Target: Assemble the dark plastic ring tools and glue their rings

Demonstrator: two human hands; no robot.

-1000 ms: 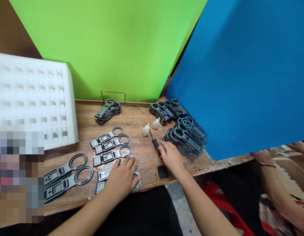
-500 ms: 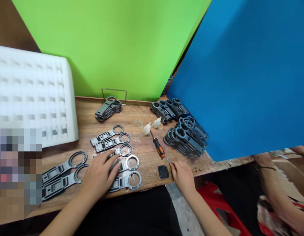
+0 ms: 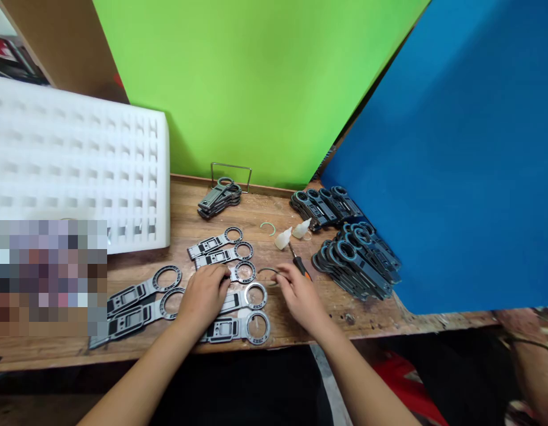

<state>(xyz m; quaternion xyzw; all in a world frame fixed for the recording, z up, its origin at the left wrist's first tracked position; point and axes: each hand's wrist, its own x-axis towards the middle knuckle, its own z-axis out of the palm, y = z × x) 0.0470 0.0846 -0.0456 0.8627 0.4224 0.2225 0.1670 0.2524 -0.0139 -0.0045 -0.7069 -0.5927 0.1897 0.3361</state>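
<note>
My left hand is closed over the body of a flat grey ring-ended part, fingers curled and thumb beside them; the ring pokes out to the right. Between the fingertips of my right hand is a thin dark C-shaped ring, held just right of that part. Two similar parts lie above my left hand, one topped by a ring. Below it are two more, the lowest having a wide ring. An orange-and-black screwdriver lies partly hidden behind my right hand.
Left stands a white foam block; two larger ring-ended parts lie before it. Stacked parts sit at the back and right. Two whitish nozzle bottles and a pale green C-ring lie mid-table. Another person's arm is far right.
My right hand has moved left and up from beside a black square pad, bringing the thin ring near the part. My left fingers have drawn in. The view has shifted left.
</note>
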